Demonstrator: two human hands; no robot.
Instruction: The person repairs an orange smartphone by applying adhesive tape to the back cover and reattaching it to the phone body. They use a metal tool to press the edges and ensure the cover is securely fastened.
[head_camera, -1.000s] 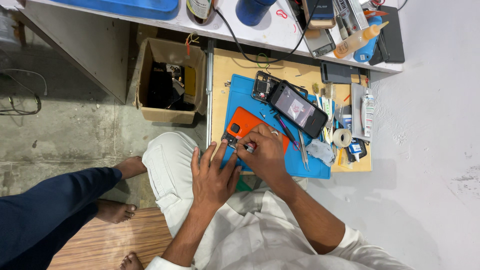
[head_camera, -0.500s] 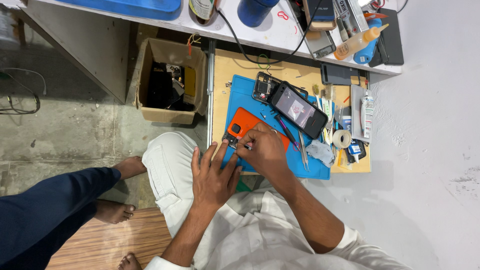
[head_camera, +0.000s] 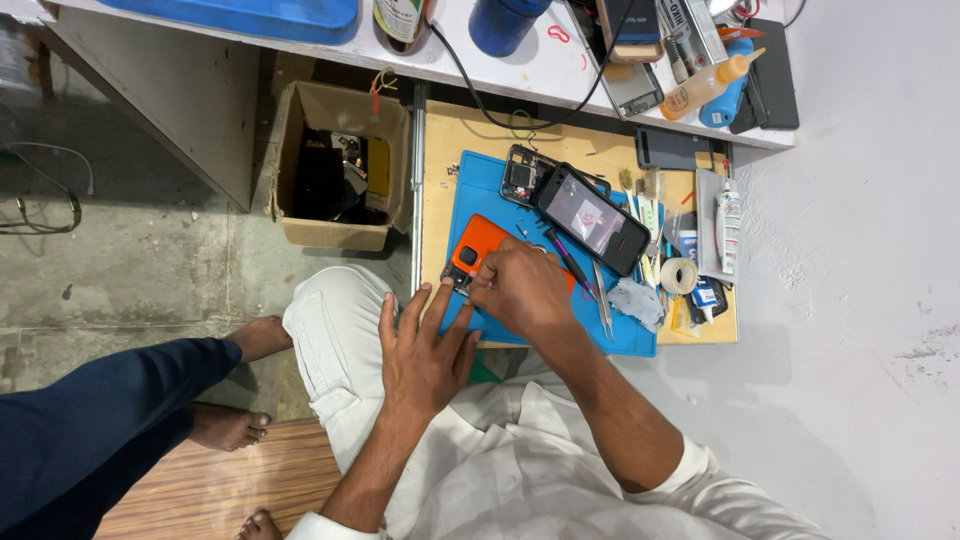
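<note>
Left hand flat, grip released, steadying orange phone on blue mat; right hand grip pinched over it, contents hidden.

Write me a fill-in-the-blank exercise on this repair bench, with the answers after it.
1. Both hands, the left hand and the right hand, work at a phone back coloured ____.
2. That phone back lies on a mat coloured ____.
3. Left of the wooden board, on the floor, stands an open ____ box.
4. The tweezers lie on the mat to the ____ of the right hand.

Answers: orange; blue; cardboard; right
</note>
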